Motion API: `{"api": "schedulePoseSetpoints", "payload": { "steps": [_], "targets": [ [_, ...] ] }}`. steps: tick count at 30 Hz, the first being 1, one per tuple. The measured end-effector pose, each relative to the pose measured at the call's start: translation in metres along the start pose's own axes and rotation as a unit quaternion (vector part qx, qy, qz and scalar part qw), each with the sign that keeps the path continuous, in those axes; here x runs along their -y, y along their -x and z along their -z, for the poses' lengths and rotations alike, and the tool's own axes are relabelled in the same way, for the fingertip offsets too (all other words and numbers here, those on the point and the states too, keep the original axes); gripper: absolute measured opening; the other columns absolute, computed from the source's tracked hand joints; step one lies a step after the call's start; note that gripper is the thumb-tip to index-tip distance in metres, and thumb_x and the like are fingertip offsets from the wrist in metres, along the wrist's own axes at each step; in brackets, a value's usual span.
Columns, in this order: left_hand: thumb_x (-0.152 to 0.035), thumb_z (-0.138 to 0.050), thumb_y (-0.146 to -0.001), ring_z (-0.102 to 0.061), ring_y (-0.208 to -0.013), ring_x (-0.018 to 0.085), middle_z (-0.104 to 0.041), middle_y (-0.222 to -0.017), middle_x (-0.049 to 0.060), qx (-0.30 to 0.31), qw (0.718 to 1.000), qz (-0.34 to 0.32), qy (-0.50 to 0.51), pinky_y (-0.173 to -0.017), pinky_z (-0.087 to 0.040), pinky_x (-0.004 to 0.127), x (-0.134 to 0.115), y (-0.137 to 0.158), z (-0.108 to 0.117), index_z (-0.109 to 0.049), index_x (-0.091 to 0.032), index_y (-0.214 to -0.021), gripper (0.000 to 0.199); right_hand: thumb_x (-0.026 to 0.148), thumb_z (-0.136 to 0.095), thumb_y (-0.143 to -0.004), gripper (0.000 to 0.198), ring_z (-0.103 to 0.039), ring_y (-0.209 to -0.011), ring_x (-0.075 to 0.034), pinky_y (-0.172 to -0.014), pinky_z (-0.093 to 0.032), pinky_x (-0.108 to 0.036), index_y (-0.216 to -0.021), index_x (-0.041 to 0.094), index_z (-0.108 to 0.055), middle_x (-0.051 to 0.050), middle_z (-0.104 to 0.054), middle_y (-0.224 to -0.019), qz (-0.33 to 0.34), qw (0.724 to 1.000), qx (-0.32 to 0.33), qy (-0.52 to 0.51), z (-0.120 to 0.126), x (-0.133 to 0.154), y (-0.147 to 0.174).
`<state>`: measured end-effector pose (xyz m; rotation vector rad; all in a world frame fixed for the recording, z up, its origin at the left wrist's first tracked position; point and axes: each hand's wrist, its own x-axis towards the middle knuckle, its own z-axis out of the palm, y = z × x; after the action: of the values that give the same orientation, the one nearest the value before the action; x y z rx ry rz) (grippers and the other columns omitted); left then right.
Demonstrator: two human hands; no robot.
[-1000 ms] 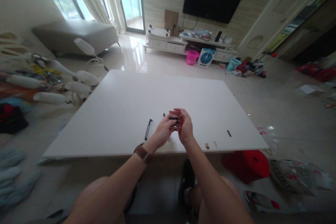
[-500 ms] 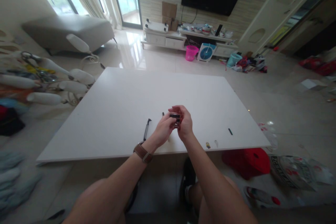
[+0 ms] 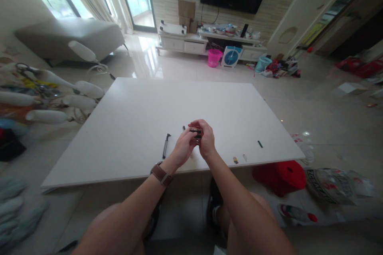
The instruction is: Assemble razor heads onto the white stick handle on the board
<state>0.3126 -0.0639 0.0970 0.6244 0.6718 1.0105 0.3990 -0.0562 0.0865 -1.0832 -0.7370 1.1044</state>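
Observation:
A small dark, partly shiny object (image 3: 196, 131) is held between both hands above the white table (image 3: 143, 107); its kind cannot be made out. My left hand (image 3: 184, 147), below a brown watch strap, is closed on its near left side. Curled around its far and right sides is my right hand (image 3: 207, 139). Left of the hands lies a thin black rod-like piece (image 3: 165, 146) with a bent top end. Another small dark piece (image 3: 184, 128) shows just beyond my left hand, partly hidden.
On the table's right lie a short dark strip (image 3: 260, 144), a small yellow-and-black piece (image 3: 235, 160) and a pale clear bit (image 3: 244, 157). A red stool (image 3: 289, 177) stands by the near right edge. A lamp with white shades (image 3: 86, 88) is at the left.
The camera view has shifted slightly, so the room appears displaced leftward. Both hands stay together on the dark object, which is now more covered by the fingers.

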Motion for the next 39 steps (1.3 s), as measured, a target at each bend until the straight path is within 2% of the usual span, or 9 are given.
{"api": "schedulePoseSetpoints", "payload": {
  "steps": [6, 17, 39],
  "targets": [
    [-0.021, -0.063, -0.079, -0.060, -0.076, 0.013, -0.066, -0.084, 0.004, -0.012, 1.000, -0.002, 0.002, -0.067, -0.045, 0.023, 0.0000, -0.0075, -0.0028, -0.063, -0.015, -0.088, 0.011, 0.042, -0.054, -0.084, 0.029, -0.066, -0.079, -0.017, -0.074, -0.051, -0.027, -0.075, 0.019, -0.069, -0.003, -0.072, -0.080, 0.014, 1.000, -0.003, 0.003, 0.0011, -0.0013, -0.0090],
    [-0.022, -0.063, -0.080, -0.061, -0.076, 0.014, -0.068, -0.087, 0.005, -0.015, 1.000, 0.002, 0.006, -0.065, -0.045, 0.022, 0.0055, -0.0092, -0.0036, -0.064, -0.014, -0.090, 0.013, 0.043, -0.054, -0.084, 0.029, -0.066, -0.079, -0.017, -0.074, -0.051, -0.027, -0.073, 0.020, -0.069, -0.002, -0.072, -0.079, 0.009, 1.000, -0.006, 0.004, 0.0044, 0.0006, -0.0073],
    [-0.022, -0.065, -0.075, -0.059, -0.074, 0.012, -0.067, -0.084, 0.004, -0.011, 1.000, 0.003, -0.026, -0.064, -0.044, 0.021, 0.0050, -0.0096, -0.0045, -0.065, -0.014, -0.088, 0.016, 0.042, -0.054, -0.081, 0.030, -0.063, -0.074, -0.016, -0.070, -0.048, -0.026, -0.070, 0.020, -0.070, -0.001, -0.071, -0.075, 0.013, 1.000, -0.016, 0.015, 0.0038, 0.0020, -0.0071]
  ]
}}
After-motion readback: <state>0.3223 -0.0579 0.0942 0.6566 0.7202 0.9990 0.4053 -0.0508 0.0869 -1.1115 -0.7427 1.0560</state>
